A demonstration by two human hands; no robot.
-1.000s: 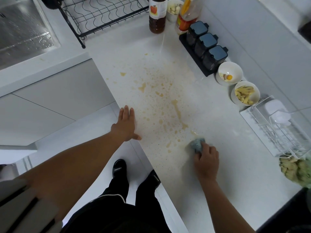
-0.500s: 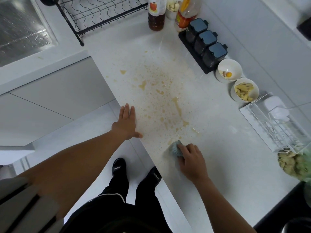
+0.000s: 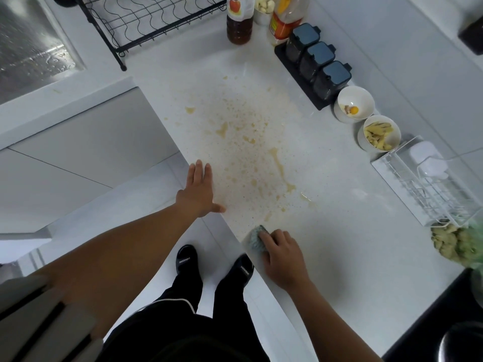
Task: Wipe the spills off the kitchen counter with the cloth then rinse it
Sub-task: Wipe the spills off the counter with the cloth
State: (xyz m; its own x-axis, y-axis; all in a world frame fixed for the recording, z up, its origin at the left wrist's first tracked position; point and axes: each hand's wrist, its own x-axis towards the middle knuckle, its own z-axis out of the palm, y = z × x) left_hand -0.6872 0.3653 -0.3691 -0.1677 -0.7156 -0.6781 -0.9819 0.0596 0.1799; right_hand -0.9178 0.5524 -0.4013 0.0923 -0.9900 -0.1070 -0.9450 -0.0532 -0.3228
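A brownish spill (image 3: pixel 251 152) of blotches and droplets spreads over the middle of the white counter (image 3: pixel 347 246). My right hand (image 3: pixel 283 257) grips a bunched blue-grey cloth (image 3: pixel 257 237) and presses it on the counter at its front edge, just below the spill. My left hand (image 3: pixel 198 190) lies flat with fingers straight on the counter's front edge, left of the spill. The steel sink (image 3: pixel 28 45) is at the far left.
A black wire rack (image 3: pixel 146 24) stands at the back. Bottles (image 3: pixel 239 19), three dark-lidded jars (image 3: pixel 317 58), two white bowls (image 3: pixel 368 121), a white wire rack (image 3: pixel 428 184) and cauliflower (image 3: pixel 454 244) line the wall side. My feet are on the floor below.
My right hand has dragged the cloth left and toward me, from the spill's lower right to the counter's front edge. The left hand has stayed in place.
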